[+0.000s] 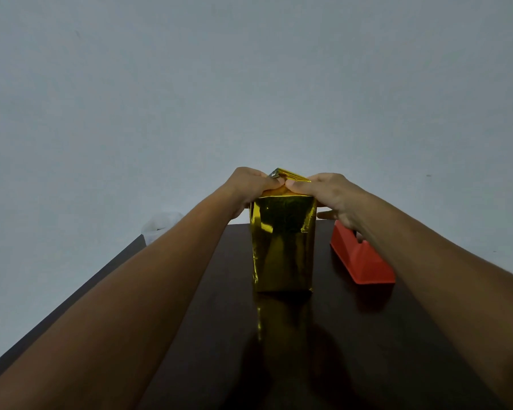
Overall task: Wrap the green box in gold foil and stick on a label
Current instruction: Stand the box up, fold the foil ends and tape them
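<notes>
The box (282, 247), covered in gold foil (290, 175), stands upright on the dark counter (353, 335), right in front of me. I see my left hand (249, 184) and right hand (329, 192) meeting at its top, fingers (301, 187) curled and pressing the loose foil flap down. An orange tape dispenser (363, 261) sits just beside it on the right.

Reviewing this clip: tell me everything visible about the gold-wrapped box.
The gold-wrapped box stands upright on the dark table, tall and rectangular, covered in shiny, creased gold foil; no green shows. At its top a loose foil flap sticks up, its silvery underside visible. The left hand and right hand press the foil down at the top edge. The table surface reflects it.
</notes>
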